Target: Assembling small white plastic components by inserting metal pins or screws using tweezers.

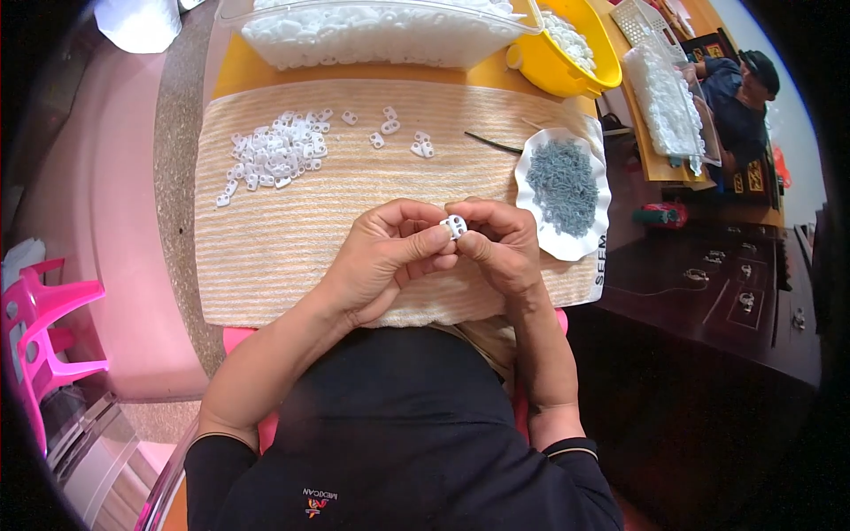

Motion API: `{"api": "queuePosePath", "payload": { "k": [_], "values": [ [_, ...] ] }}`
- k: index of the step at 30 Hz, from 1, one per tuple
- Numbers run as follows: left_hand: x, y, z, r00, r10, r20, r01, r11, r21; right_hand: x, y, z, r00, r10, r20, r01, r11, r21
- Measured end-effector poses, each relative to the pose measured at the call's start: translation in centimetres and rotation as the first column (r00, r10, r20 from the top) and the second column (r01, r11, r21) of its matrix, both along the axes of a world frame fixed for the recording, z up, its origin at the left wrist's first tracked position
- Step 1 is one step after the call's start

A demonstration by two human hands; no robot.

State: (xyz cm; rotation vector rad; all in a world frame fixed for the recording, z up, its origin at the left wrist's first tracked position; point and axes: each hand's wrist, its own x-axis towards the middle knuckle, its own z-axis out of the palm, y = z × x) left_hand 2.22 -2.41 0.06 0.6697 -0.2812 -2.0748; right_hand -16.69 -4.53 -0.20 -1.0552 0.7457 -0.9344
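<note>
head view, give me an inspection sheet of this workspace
surface: striped woven mat over an orange table
job's things: small white plastic piece, pinched by both hands
clutter: pile of white pieces, paper plate of grey springs, clear tub, yellow bowl
hands: left hand and right hand together on the piece
cables: nothing seen
surroundings: pink chair, another person at right

The small white clip (454, 227) is mostly covered by the fingertips of the two hands. The clear tub (381, 35) at the desk's far edge is cut off by the picture's top; the grey bits on the paper plate (564, 190) are too small to tell apart.
</note>
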Motion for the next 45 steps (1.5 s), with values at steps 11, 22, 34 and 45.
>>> {"api": "queuePosePath", "payload": {
  "k": [11,22,34,45],
  "values": [
    [-0.2,0.2,0.5,1.0,-0.001,0.01,0.001,0.999,-0.042,0.5,0.0,0.8,1.0,0.022,0.001,-0.022,0.995,-0.096],
    [-0.1,0.7,0.5,1.0,0.008,-0.002,-0.008,0.989,-0.145,0.7,0.4,0.7,1.0,0.011,-0.008,-0.012,0.979,-0.206],
    [-0.3,0.7,0.8,0.999,-0.031,0.029,0.035,0.983,-0.182,0.2,0.5,1.8,0.995,0.064,-0.072,-0.08,0.962,-0.262],
    [-0.2,0.8,0.7,0.995,-0.1,0.003,0.099,0.983,-0.154,-0.1,1.1,3.2,0.994,0.076,-0.078,-0.082,0.994,-0.075]
  ]
}}
